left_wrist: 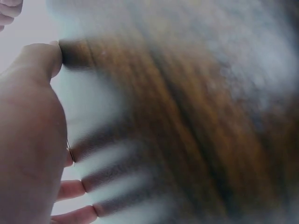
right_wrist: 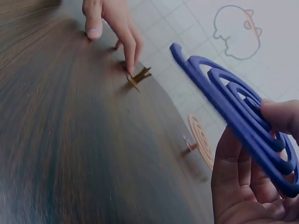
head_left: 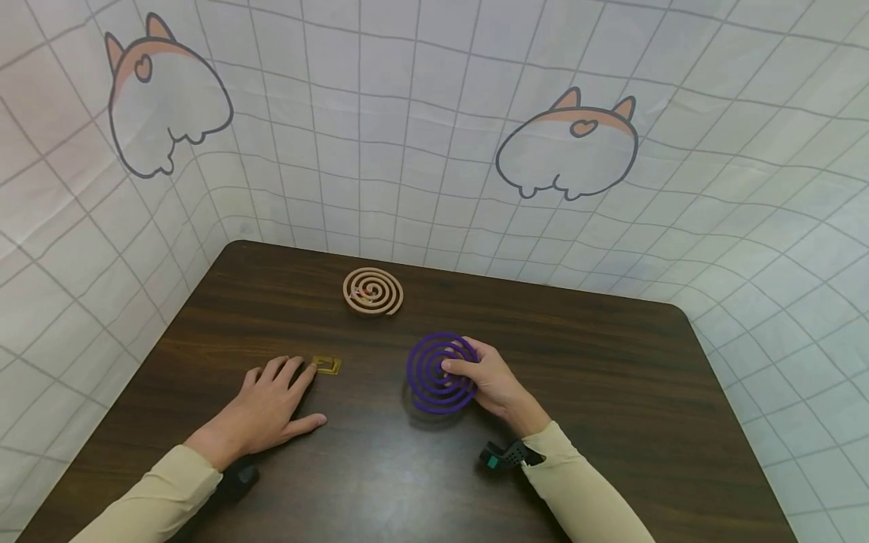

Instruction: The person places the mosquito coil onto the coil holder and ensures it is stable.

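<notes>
My right hand [head_left: 498, 381] pinches a purple mosquito coil [head_left: 424, 371], thumb on its upper face and fingers beneath, above the table [head_left: 577, 362]. In the right wrist view the coil [right_wrist: 219, 100] is tilted, its outer end free. My left hand [head_left: 268, 411] lies palm down on the tabletop with fingers spread. Its index fingertip is right at a small gold metal coil stand [head_left: 327, 366], whose bent prong stands up in the right wrist view. The left wrist view shows the thumb and fingertips against the dark wood, with the stand hidden.
A tan mosquito coil [head_left: 373, 290] sits toward the back of the table, with a small reddish piece [right_wrist: 188, 143] by it. White grid-patterned curtains [head_left: 407, 151] with animal drawings enclose the table's back and sides. A black wrist strap [head_left: 505, 455] is on the right wrist.
</notes>
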A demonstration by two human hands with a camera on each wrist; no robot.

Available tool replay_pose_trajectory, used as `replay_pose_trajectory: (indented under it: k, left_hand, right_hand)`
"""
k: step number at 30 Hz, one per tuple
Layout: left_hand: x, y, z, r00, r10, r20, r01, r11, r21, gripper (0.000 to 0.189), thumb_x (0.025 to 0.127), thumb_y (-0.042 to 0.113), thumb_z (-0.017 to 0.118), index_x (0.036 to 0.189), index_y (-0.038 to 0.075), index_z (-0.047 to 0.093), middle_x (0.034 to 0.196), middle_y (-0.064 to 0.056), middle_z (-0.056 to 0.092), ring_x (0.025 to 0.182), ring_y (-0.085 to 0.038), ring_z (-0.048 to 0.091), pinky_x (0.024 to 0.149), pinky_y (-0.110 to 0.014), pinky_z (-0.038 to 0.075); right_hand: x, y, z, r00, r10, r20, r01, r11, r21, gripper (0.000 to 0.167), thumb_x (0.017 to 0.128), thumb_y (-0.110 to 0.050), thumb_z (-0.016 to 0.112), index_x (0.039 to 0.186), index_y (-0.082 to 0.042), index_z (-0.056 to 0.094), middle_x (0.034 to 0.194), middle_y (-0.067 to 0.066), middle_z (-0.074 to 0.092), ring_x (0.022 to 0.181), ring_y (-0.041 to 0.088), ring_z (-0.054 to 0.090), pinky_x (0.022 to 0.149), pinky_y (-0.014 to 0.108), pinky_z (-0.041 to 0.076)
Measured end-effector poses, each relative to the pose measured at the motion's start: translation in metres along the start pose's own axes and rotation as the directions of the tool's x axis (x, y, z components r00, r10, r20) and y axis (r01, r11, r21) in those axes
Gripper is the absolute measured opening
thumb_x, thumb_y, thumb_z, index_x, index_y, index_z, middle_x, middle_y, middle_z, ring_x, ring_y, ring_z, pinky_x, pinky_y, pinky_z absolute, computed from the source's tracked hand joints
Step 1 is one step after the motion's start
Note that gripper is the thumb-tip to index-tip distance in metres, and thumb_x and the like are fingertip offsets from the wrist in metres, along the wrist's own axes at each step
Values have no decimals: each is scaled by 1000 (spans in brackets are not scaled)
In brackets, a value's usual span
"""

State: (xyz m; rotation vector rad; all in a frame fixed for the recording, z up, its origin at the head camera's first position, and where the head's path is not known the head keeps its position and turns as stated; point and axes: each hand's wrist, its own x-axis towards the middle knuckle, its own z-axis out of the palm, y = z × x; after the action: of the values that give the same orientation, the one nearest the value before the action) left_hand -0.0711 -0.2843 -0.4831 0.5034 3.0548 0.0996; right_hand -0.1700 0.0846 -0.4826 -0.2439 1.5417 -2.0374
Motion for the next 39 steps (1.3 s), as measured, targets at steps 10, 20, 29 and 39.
replay_pose_trajectory:
  k: [10,20,29,39]
  left_hand:
    - [-1,-1,0,1000,-2,6,2,1000,4,83,96,68,58,152,7,51,152,-24,49,138,-47,48,100,-70,44]
    - [-1,-2,2,1000,11,-6,-11,1000,12,83,96,68,57,152,8,51,152,-23,49,138,-46,48,99,-69,45]
    - [-1,-2,3,1000,7,-15,-7,1000,26,83,96,68,57,152,8,51,151,-23,49,138,-45,48,99,-68,45]
    - [-1,-1,2,1000,7,-12,-7,1000,27,83,96,68,56,153,8,50,152,-24,49,139,-46,48,99,-68,45]
  right_hand:
    - [8,4,16,1000,-2,-9,2,1000,6,26,94,2,67,118,-2,59,89,-5,74,72,7,71,67,21,60]
    - [17,10,28,1000,-5,0,5,1000,26,32,96,1,67,126,7,56,88,-5,76,73,8,73,70,24,61]
    - [20,10,36,1000,-1,31,0,999,41,31,96,2,66,126,4,57,92,-3,77,77,9,75,75,25,63]
    - [26,10,44,998,16,62,-19,999,43,31,96,1,66,126,3,59,92,-1,78,79,9,76,78,26,63]
